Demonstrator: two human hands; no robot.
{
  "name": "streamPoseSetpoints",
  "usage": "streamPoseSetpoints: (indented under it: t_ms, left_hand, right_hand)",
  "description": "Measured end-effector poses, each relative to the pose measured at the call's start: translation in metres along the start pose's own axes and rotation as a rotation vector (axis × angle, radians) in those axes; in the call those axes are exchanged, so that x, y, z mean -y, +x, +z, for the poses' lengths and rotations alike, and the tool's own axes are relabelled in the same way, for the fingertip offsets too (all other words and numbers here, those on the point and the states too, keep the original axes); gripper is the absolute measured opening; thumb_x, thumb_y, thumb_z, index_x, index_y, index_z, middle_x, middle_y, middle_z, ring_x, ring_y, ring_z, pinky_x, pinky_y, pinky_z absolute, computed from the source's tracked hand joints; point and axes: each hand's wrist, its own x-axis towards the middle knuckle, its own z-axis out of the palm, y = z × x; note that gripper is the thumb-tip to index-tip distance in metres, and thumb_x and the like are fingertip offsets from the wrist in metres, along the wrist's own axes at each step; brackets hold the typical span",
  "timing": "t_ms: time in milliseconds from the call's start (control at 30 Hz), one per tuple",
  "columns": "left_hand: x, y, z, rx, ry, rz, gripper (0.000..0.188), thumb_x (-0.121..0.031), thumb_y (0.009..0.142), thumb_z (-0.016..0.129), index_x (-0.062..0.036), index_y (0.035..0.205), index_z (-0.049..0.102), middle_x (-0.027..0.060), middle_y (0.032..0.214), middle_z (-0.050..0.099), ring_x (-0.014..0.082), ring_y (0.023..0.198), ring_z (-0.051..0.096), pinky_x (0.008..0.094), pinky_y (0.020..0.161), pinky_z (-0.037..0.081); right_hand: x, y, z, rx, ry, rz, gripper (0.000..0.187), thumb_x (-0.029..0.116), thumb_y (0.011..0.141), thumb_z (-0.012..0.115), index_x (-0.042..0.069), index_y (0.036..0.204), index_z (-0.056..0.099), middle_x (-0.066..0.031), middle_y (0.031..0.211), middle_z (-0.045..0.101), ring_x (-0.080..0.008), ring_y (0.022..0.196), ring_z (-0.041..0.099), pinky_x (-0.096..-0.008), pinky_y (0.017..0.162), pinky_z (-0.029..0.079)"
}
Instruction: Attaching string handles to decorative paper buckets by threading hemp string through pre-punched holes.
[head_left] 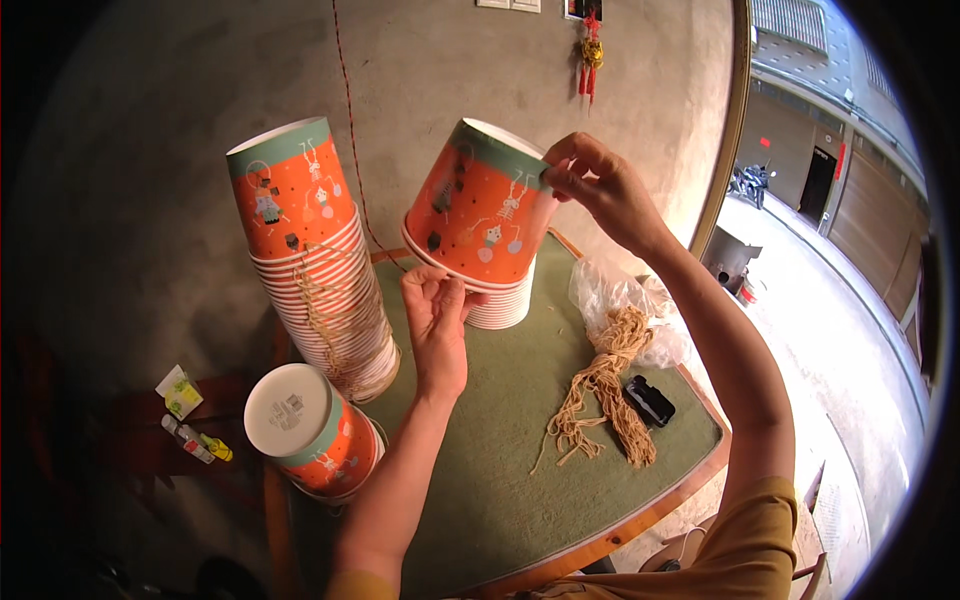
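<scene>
An orange paper bucket point(490, 215) with a green band and printed figures is tilted, base up, over a short stack of white-rimmed buckets point(503, 305). My right hand point(598, 185) pinches its green base edge at the upper right. Down at the bucket's wide rim, the curled fingers of my left hand point(437, 325) grip the edge. To the left rises a tall nested stack of the same buckets point(325, 295), with twine point(318, 310) running down its side. A shorter upside-down stack point(335, 450) stands nearer, its white base point(290, 408) facing up.
On the green-topped table point(500, 440) lie a bundle of tan twine point(605, 390), a clear plastic bag point(610, 295) and a small black case point(650, 402). A bench point(200, 400) at left carries small packages. An open doorway is on the right.
</scene>
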Motion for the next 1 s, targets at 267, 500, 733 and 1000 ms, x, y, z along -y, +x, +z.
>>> streamPoseSetpoints:
  t_ms: [267, 500, 733, 1000]
  left_hand:
    - [0.003, -0.006, -0.015, -0.133, 0.105, 0.004, 0.018, -0.005, 0.097, 0.054, -0.0111, 0.110, 0.044, 0.0051, 0.106, 0.058, 0.0137, 0.094, 0.060, 0.0324, 0.082, 0.052]
    - [0.006, -0.026, -0.019, -0.277, 0.109, -0.038, 0.018, -0.006, 0.096, 0.055, -0.0120, 0.110, 0.045, 0.0030, 0.102, 0.056, 0.0134, 0.092, 0.058, 0.0330, 0.080, 0.050]
    - [0.004, -0.056, -0.034, -0.356, 0.040, -0.093, 0.022, -0.003, 0.093, 0.056, -0.0118, 0.111, 0.046, 0.0020, 0.101, 0.054, 0.0128, 0.095, 0.055, 0.0341, 0.086, 0.048]
    - [-0.004, -0.100, -0.069, -0.417, 0.036, -0.232, 0.018, -0.001, 0.092, 0.055, -0.0111, 0.106, 0.051, 0.0002, 0.101, 0.050, 0.0106, 0.093, 0.050, 0.0292, 0.087, 0.043]
  right_hand:
    - [0.001, 0.000, 0.010, 0.068, 0.059, 0.056, 0.007, 0.010, 0.092, 0.064, 0.004, 0.093, 0.062, 0.0011, 0.086, 0.058, -0.0074, 0.075, 0.057, -0.0245, 0.070, 0.048]
    - [-0.001, 0.002, 0.006, 0.105, 0.136, 0.083, 0.006, 0.010, 0.091, 0.064, 0.005, 0.094, 0.063, 0.0018, 0.081, 0.059, -0.0059, 0.074, 0.054, -0.0235, 0.070, 0.048]
    - [0.004, 0.012, -0.030, 0.055, 0.183, 0.150, 0.009, 0.012, 0.095, 0.061, 0.005, 0.099, 0.063, 0.0014, 0.085, 0.061, -0.0073, 0.079, 0.059, -0.0242, 0.074, 0.049]
    - [-0.057, -0.052, -0.065, -0.299, 0.498, 0.364, 0.016, 0.022, 0.097, 0.060, 0.010, 0.107, 0.059, -0.0002, 0.097, 0.061, -0.0103, 0.091, 0.060, -0.0306, 0.089, 0.050]
